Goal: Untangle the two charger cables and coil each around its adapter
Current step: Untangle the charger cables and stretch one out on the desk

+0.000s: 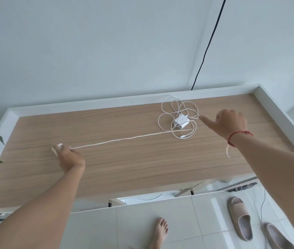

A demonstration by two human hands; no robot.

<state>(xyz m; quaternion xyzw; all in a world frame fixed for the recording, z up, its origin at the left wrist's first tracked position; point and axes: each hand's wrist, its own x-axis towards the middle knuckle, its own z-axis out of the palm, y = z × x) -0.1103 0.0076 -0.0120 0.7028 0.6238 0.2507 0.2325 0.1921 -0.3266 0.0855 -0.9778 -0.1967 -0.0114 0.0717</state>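
Note stretched cable (124, 140) passing just in front of adapter (182, 122), pinched far left of it by left hand (69, 158). Cannot tell right hand (230, 123) grip, just right of adapter. Avoid pulling harder: risks snagging loose loops (178, 108), dragging adapter.

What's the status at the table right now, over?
Left hand, right hand: both grip the stretched cable, taut. Second cable in loose loops about its adapter. Taut line crosses those loops.
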